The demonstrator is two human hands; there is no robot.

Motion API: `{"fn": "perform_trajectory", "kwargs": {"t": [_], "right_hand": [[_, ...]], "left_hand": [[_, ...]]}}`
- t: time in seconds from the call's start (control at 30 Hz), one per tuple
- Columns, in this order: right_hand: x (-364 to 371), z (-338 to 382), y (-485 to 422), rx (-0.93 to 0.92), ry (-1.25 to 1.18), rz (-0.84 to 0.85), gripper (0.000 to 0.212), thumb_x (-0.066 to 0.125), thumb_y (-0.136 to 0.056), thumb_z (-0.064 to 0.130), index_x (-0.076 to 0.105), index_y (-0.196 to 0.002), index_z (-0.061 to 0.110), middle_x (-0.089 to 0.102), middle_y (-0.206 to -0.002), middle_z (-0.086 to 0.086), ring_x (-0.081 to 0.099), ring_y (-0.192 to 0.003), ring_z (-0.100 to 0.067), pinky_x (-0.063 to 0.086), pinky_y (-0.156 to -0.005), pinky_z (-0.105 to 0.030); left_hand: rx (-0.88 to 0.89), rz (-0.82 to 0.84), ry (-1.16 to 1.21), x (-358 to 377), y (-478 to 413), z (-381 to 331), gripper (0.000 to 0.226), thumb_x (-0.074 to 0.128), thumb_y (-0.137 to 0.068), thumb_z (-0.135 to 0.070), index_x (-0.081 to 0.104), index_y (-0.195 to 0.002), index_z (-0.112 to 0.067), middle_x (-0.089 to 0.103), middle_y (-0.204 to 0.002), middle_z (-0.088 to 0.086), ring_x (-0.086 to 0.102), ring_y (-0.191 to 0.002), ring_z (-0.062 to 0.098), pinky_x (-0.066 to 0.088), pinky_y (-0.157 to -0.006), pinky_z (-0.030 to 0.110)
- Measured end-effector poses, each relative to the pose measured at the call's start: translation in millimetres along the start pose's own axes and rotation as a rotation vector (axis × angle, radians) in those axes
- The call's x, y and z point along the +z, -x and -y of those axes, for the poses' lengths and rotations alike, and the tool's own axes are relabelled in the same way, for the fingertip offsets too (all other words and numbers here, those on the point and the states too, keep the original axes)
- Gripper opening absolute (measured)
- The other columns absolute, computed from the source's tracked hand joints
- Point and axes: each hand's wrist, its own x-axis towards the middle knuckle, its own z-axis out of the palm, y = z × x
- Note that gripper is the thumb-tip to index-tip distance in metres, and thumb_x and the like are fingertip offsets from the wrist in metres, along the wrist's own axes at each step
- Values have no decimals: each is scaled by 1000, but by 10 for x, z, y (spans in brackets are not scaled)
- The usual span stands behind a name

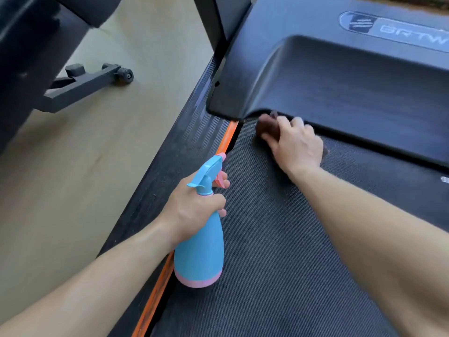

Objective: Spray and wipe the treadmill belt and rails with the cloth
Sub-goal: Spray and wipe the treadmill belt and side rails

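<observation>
A pale wooden floor [85, 178] lies along the left, and the dark, textured treadmill belt [279, 251] fills the near ground, its long axis running roughly from six o'clock up to twelve. Nearest, the left hand [194, 210] is wrapped round the neck of a blue and pink spray bottle [199, 251], a finger on the pink trigger and the nozzle aimed toward about one o'clock. The bottle hangs over the belt's left edge beside the orange strip [227, 139]. Farther on, at one o'clock from the bottle, the right hand [296, 147] lies palm down, fingers curled over a dark cloth [268, 126] pressed on the belt where it runs under the motor cover [340, 88]. The ribbed left rail [189, 142] lies at nine o'clock from the cloth, just past the strip. Unwiped belt probably extends toward three and six o'clock, and the cloth hand is the nearer one to it.
</observation>
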Motion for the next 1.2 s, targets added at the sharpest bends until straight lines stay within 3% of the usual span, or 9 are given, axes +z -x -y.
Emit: {"fn": "perform_trajectory", "kwargs": {"t": [0.1,0.2,0.33,0.57,0.67,0.8,0.93,1.03,1.2], "right_hand": [[26,89,37,-7,-7,-36,50,49,-94,62,57,-117,18,59,-111,-12,58,-100,-39,47,-77,-45],[10,48,767,-265,2,-75,50,46,-92,63,61,-112,19,60,-97,-7,59,-86,-35,49,-69,-43],[43,-83,835,-532,52,-21,53,44,-91,64,61,-119,22,57,-94,-5,59,-82,-33,52,-64,-45],[119,297,-12,-151,48,-49,46,51,-94,59,58,-118,20,59,-105,-10,59,-94,-37,46,-70,-44],[72,284,587,-262,27,-109,41,54,-93,56,60,-108,19,58,-94,-8,58,-83,-35,45,-67,-43],[76,106,859,-508,19,-45,44,48,-92,58,62,-109,20,57,-90,-6,58,-78,-34,47,-62,-43],[109,220,70,-248,46,-80,43,54,-92,59,61,-113,22,60,-101,-10,61,-90,-38,47,-68,-44],[102,297,-149,-156,29,-49,43,52,-95,57,61,-112,19,60,-107,-12,59,-96,-39,44,-72,-45],[71,280,712,-400,-20,-81,36,68,-85,49,62,-104,18,58,-90,-8,59,-79,-35,47,-65,-44]], "left_hand": [[-11,14,33,-61,-22,27,51,64,-81,-3,70,-121,-34,74,-116,-10,77,-72,19,53,-67,18],[-31,24,42,-78,-46,37,40,65,-79,-5,72,-109,-29,75,-114,-12,76,-71,13,53,-70,20],[-17,64,-27,-49,-23,2,55,65,-76,-12,67,-124,-38,75,-112,-12,76,-83,19,49,-69,11],[-43,29,37,-67,-86,18,49,60,-85,2,69,-125,-26,73,-118,-7,75,-71,18,49,-60,9],[-66,22,28,-63,-63,-1,37,64,-82,-6,72,-111,-26,76,-114,-5,78,-76,21,50,-61,10],[-77,39,-2,-55,-23,-30,44,64,-82,-6,69,-116,-35,76,-105,-3,75,-71,9,48,-60,7],[-14,18,-35,-21,-23,-7,55,63,-78,-10,65,-124,-39,69,-116,-18,76,-81,19,51,-78,22],[-13,-5,-19,-29,-45,22,55,60,-86,0,65,-128,-35,69,-119,-15,76,-83,21,52,-74,18],[-15,-30,14,-56,1,0,68,60,-85,4,62,-135,-41,70,-119,-12,73,-74,15,47,-62,6]]}}
